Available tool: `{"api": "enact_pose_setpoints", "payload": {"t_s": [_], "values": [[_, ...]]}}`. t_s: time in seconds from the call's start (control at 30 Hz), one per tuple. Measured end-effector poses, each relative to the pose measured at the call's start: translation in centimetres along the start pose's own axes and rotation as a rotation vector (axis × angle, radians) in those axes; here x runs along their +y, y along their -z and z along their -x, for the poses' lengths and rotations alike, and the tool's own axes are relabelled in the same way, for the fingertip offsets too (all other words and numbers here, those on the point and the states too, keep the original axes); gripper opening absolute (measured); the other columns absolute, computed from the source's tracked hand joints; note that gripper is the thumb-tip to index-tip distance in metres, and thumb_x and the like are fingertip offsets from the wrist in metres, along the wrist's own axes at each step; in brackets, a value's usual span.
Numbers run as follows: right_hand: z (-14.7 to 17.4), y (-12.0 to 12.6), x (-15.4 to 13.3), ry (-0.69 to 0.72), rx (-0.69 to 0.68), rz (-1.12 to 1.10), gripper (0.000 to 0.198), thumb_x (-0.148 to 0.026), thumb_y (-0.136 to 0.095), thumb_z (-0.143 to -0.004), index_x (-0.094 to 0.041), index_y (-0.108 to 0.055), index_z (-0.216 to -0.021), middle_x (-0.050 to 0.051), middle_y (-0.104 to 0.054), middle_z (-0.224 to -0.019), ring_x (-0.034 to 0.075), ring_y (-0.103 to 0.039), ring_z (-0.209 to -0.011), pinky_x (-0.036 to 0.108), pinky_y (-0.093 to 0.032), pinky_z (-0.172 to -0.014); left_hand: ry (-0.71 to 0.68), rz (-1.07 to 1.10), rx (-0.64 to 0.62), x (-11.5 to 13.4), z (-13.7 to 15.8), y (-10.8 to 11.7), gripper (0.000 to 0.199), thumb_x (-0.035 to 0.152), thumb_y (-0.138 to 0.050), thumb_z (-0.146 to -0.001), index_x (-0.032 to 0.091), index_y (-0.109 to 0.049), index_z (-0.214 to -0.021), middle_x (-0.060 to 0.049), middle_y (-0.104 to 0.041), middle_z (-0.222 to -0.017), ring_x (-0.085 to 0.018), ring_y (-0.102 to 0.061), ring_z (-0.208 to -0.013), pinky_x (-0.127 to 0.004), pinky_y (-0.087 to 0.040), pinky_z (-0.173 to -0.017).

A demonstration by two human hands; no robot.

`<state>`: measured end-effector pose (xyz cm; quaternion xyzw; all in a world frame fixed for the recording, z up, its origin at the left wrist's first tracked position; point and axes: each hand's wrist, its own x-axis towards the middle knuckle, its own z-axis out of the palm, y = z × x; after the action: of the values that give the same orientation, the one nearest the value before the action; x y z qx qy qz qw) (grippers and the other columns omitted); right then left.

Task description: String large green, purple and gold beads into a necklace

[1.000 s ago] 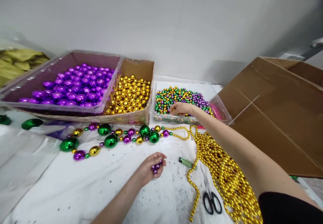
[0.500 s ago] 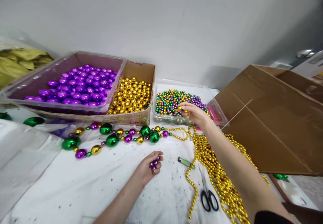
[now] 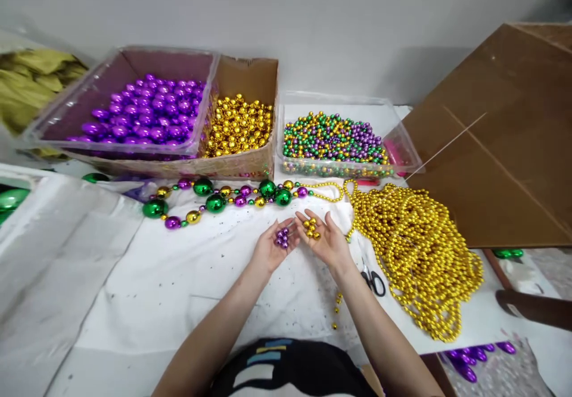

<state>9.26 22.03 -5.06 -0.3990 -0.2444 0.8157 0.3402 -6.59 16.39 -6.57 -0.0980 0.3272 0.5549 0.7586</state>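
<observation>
My left hand (image 3: pixel 270 250) is cupped palm up and holds several small purple beads (image 3: pixel 282 238). Beside it, fingertips close together, my right hand (image 3: pixel 329 243) is also turned palm up, with several gold beads (image 3: pixel 311 228) lying on its fingers. Just beyond both hands, a strung necklace (image 3: pixel 215 203) of large green, purple and gold beads stretches across the white cloth. Its right end runs into a thin gold bead loop. Black-handled scissors (image 3: pixel 378 282) lie to the right of my right forearm, their blades partly hidden by it.
A clear tub of purple beads (image 3: pixel 152 108) stands by a cardboard box of gold beads (image 3: pixel 241 126). Mixed small beads (image 3: pixel 333 140) fill a clear tray. Heaped gold bead strands (image 3: pixel 415 248) cover the right side, with a large brown carton (image 3: pixel 500 146) behind.
My right hand has come back from the mixed-bead tray to my left hand, now with gold beads in it. My left hand has opened into a cup, showing its purple beads. The view has shifted.
</observation>
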Motion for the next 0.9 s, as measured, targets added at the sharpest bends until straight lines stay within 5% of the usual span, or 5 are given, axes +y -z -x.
{"api": "enact_pose_setpoints", "payload": {"t_s": [0.17, 0.3, 0.53, 0.7, 0.9], "values": [[0.0, 0.3, 3.4, 0.313, 0.275, 0.798, 0.021, -0.036, -0.047, -0.091, -0.025, -0.061, -0.102, 0.01, -0.066, -0.111, 0.027, -0.063, -0.103, 0.041, -0.055, -0.084, -0.226, -0.422, 0.084, -0.9, -0.2, 0.5, 0.03, 0.038, -0.064, -0.087, 0.014, -0.068, -0.104, -0.009, -0.069, -0.096, -0.012, -0.062, -0.068, -0.022, -0.044, -0.054], [0.1, 0.2, 5.8, 0.583, 0.269, 1.485, 0.029, -0.022, -0.038, -0.095, -0.025, -0.066, -0.105, 0.014, -0.064, -0.112, 0.03, -0.054, -0.108, 0.047, -0.047, -0.096, -0.707, -1.24, 0.124, -2.0, -0.6, 1.2, 0.009, 0.024, -0.063, -0.086, 0.021, -0.069, -0.091, -0.007, -0.065, -0.096, -0.021, -0.057, -0.093, -0.031, -0.045, -0.082], [1.1, 0.5, 5.4, 0.58, 0.21, 1.676, 0.04, -0.013, -0.045, -0.088, -0.023, -0.062, -0.123, 0.015, -0.061, -0.124, 0.032, -0.05, -0.116, 0.048, -0.043, -0.101, -0.947, -1.736, 0.036, -3.5, -1.0, 2.8, 0.035, 0.021, -0.044, -0.094, 0.02, -0.063, -0.123, -0.016, -0.062, -0.122, -0.032, -0.051, -0.114, -0.047, -0.035, -0.1], [0.5, 2.1, -1.8, 0.438, -0.065, 1.471, 0.031, -0.024, -0.061, -0.081, -0.024, -0.067, -0.111, 0.013, -0.065, -0.117, 0.029, -0.059, -0.108, 0.045, -0.048, -0.094, -0.922, -1.66, -0.183, -3.2, -0.4, 2.5, 0.046, 0.027, -0.051, -0.093, 0.021, -0.054, -0.139, -0.016, -0.057, -0.136, -0.034, -0.047, -0.127, -0.052, -0.027, -0.11], [-10.2, -1.4, -16.7, 0.527, 0.183, 1.469, 0.03, -0.028, -0.043, -0.095, -0.018, -0.064, -0.113, 0.011, -0.067, -0.113, 0.021, -0.062, -0.098, 0.032, -0.048, -0.083, -0.908, -1.716, -0.291, -2.8, -0.1, 2.6, 0.055, 0.039, -0.061, -0.089, 0.025, -0.053, -0.142, -0.016, -0.053, -0.143, -0.036, -0.043, -0.134, -0.056, -0.02, -0.115]]}}
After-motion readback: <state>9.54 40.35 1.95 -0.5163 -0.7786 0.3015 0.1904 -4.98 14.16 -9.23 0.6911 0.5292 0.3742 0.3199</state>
